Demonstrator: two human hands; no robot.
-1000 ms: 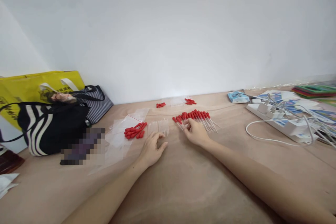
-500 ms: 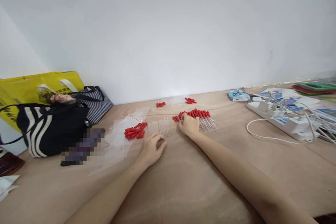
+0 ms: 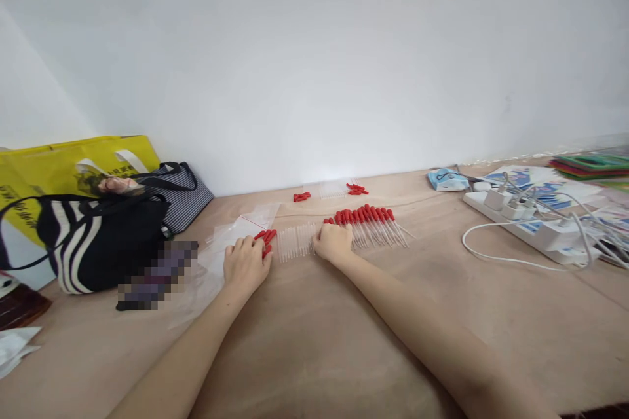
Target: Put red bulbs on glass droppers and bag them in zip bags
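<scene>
My left hand (image 3: 244, 263) lies over the pile of red rubber bulbs (image 3: 270, 236), fingers bent and a little apart, covering much of the pile. To its right is a row of thin clear dropper tubes (image 3: 296, 239) on the table. At that row's right end, my right hand (image 3: 333, 241) is closed with its fingers curled down; what they hold, if anything, is hidden. Just beyond it on the right, several droppers (image 3: 373, 226) with red bulbs on clear tubes lie side by side, bulbs pointing away from me.
Clear plastic bags (image 3: 221, 262) lie left of the bulbs. By the wall sit more red bulbs (image 3: 357, 189) and clear tubes (image 3: 333, 190). A black bag (image 3: 103, 242) stands at left. A white power strip (image 3: 531, 226) with cables and a blue mask pack (image 3: 446, 179) are at right.
My left hand has moved left from in front of the tubes onto the pile of red bulbs. My right hand has moved left from the finished droppers to the loose tubes' right end.
</scene>
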